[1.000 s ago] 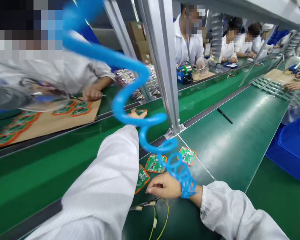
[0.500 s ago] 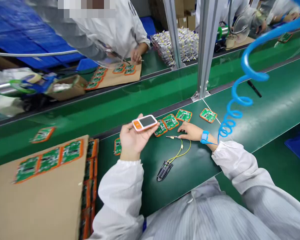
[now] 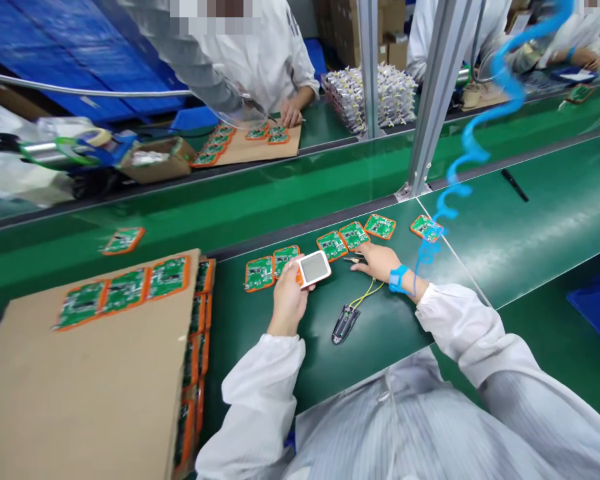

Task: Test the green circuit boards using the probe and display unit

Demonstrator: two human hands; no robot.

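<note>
My left hand (image 3: 288, 300) is closed around a small white and orange handheld device (image 3: 315, 269) with a grey screen. It is held above the table, overlapping the corner of a circuit board. My right hand (image 3: 380, 261) has its fingers closed at a slim metal clip (image 3: 353, 259) on the end of yellow wires (image 3: 364, 295). These wires run to a small black casing (image 3: 345, 324) lying on the green table. Behind the hands lie green circuit boards with orange edges, among them one board (image 3: 332, 246) close to the clip.
At left, a cardboard sheet (image 3: 105, 387) bearing boards tops a stack of more boards (image 3: 195, 360). A blue coiled cord (image 3: 450, 193) hangs to my right wrist strap. A black pen (image 3: 515, 185) lies far right. Beyond the partition, a co-worker's hand (image 3: 293, 112) is over boards.
My left hand has turned the device, bringing it lower and closer to my right hand. My right hand has shifted the clip toward the boards. The view has swung slightly.
</note>
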